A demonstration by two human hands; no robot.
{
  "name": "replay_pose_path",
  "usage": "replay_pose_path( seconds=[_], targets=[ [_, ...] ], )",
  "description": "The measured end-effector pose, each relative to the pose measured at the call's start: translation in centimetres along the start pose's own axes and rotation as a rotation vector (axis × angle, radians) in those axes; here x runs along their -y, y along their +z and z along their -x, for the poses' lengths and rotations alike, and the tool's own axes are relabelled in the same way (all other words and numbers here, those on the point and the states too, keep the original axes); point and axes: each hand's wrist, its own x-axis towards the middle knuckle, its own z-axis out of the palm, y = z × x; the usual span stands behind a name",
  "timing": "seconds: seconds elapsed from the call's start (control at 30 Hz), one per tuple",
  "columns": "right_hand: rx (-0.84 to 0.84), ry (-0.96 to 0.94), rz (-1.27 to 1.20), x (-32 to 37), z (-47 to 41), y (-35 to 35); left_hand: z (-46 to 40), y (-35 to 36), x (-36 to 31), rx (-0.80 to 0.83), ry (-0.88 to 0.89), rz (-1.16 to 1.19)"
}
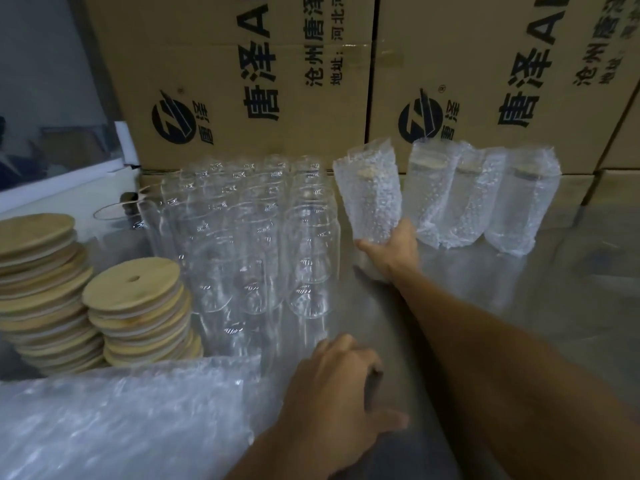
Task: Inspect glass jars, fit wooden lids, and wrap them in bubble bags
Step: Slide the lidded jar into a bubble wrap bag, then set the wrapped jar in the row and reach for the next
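Nearest, at lower left: a flat stack of clear bubble-wrap bags (121, 420) lying on the grey metal tabletop (519, 289). Just right of that stack, the left hand (332, 382), palm down, fingers loosely curled and spread over the tabletop, thumb out to the right; cannot tell whether anything sits under the fingers, and no grip on anything visible.

Left of middle: two leaning stacks of round pale wooden lids, the shorter stack (138, 306) in front with a small hole in its top lid, the taller stack (41, 289) behind and to the left.

Middle: a close-packed block of clear, lidless glass jars (249, 230), upright in rows, running back toward the cartons.

Further out, right of the jars: the right hand (391, 251), arm stretched forward, fingers and thumb wrapped round the lower end of a lidded glass jar sleeved in a bubble bag (370, 199). Tilted slightly left, bag mouth uppermost, a wooden lid showing faintly through the wrap; cannot tell whether the base touches the table.

Just right of it: three more bubble-bagged jars with lids (485, 195), standing upright side by side, touching one another.

Farthest: a wall of brown cardboard cartons with black printed characters and logos (242, 81), directly behind jars and wrapped jars alike.
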Motion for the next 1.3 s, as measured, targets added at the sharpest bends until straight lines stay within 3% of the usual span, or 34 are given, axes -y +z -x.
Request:
replay_pose_path(
  seconds=[0.8,1.07,1.3],
  targets=[
    [-0.182,0.167,0.282,1.3,-3.4,1.7,-0.5,0.4,0.6,0.024,-0.007,0.062],
    [-0.164,0.198,0.186,1.4,-2.8,1.3,-0.5,0.3,0.6,0.015,-0.025,0.096],
    [-0.286,0.13,-0.065,1.2,0.5,0.7,-0.3,0.1,0.3,0.002,-0.01,0.141]
  ],
)
